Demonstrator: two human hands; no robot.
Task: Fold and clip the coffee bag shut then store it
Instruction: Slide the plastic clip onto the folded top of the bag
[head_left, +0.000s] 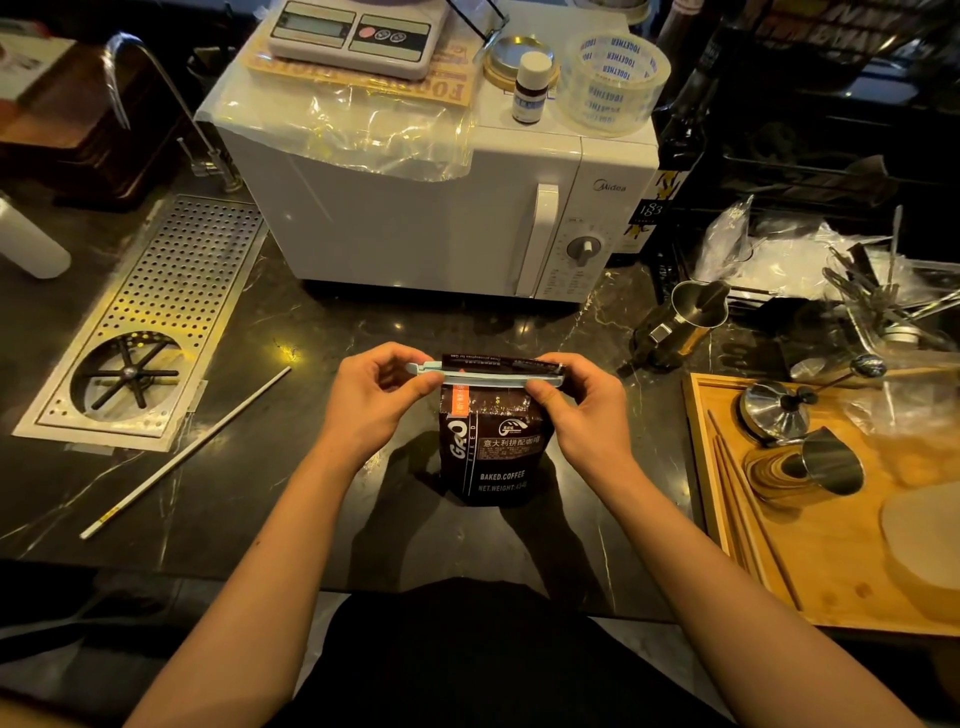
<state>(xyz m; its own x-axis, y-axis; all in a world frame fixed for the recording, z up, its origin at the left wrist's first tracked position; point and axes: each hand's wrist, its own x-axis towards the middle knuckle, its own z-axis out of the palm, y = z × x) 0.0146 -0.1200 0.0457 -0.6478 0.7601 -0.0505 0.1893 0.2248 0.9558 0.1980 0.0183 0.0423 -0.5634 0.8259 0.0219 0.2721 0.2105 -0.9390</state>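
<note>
Both hands work the same item: left hand (376, 397) pinches the protruding end of the sealing clip (491, 375) between thumb and fingers, right hand (574, 402) pinches the opposite end, thumb pressed against the front of the clip. Each hand is closed on the clip; neither grips the bag body.

Coffee bag (491, 447) stands upright on the dark tabletop (270, 467), directly between my hands and just below them. Its folded top passes through the clip, a narrow strip of the fold showing above the bar.

Risks, as I judge them:
- Clip looks seated but I cannot tell whether it has latched fully; uneven pressure at the left end could leave it open and let the fold spring back.
- Fold may slip out on the right if the bar rides crooked.
- Bag is steadied only from the top; pushing forward could tip it toward the microwave (441, 218) behind.

Storing not yet begun.
</note>
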